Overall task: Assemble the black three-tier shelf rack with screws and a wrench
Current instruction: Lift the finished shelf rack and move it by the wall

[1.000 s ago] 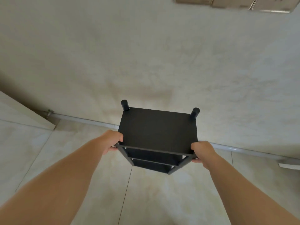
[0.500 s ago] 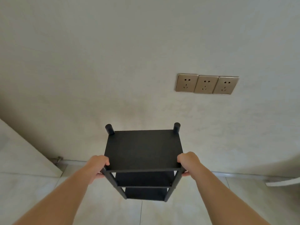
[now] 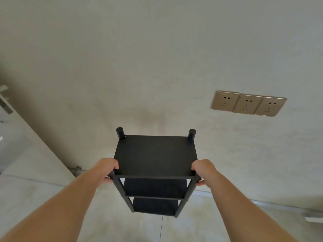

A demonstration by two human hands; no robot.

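Two hands: both on the rack, one per near corner, arms coming in from 7 and 5 o'clock.
Rack [image 3: 155,154]: black, three tiers, upright, sitting dead centre of the view, right up by the wall. Whether its feet actually touch the floor, can't tell from up here.
Top tier: flat and bare, with two round post tops poking up at the far corners, at about 11 and 1 o'clock of the board.
Lower tiers: middle and bottom boards show under the top one, between the two near posts.
Left hand [image 3: 106,169]: grip wrapped round the near-left post at the top tier, fingers curled over the corner, thumb side tucked underneath.
Right hand [image 3: 202,169]: same deal on the near-right post, grip closed round it, knuckles up.
Wall [image 3: 157,67]: plain pale plaster, a bit stained just behind the rack.
Sockets [image 3: 249,105]: three gold-ish plates in a row on the wall, at 2 o'clock from the rack, well apart from it.
Floor [image 3: 52,198]: pale glossy tiles, one grout line running out under the rack toward 6 o'clock.
Pipe [image 3: 262,204]: thin, runs along the wall base at 4 o'clock.
White appliance [image 3: 8,133]: at 9 o'clock, edge of frame, too cropped to say what it is.
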